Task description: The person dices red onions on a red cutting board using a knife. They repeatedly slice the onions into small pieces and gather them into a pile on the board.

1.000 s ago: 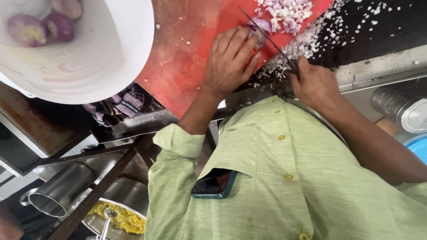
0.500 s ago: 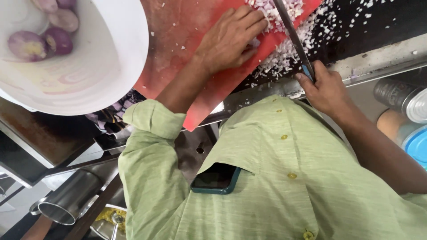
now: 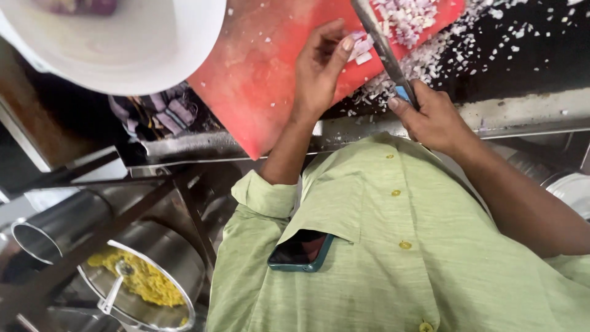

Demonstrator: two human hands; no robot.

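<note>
A red cutting board (image 3: 258,80) lies on the dark counter, with a heap of finely chopped onion (image 3: 409,18) at its far right. My left hand (image 3: 319,67) rests on the board, fingers curled, the fingertips touching a few onion pieces beside the blade. My right hand (image 3: 433,114) grips the handle of a long knife (image 3: 378,37). Its blade slants up across the board, right next to my left fingertips. Chopped bits are scattered over the board and the counter to the right.
A large white bowl (image 3: 141,43) with purple onions stands at the upper left, touching the board. Under the counter are steel pots (image 3: 49,227), one with a lid and yellow food (image 3: 144,280). A phone (image 3: 301,251) sits in my shirt pocket. A steel container (image 3: 568,187) is at the right.
The view has tilted down, showing the pots below. My left hand has lifted its palm and curled its fingertips beside the blade. The knife stays in my right hand over the onion.
</note>
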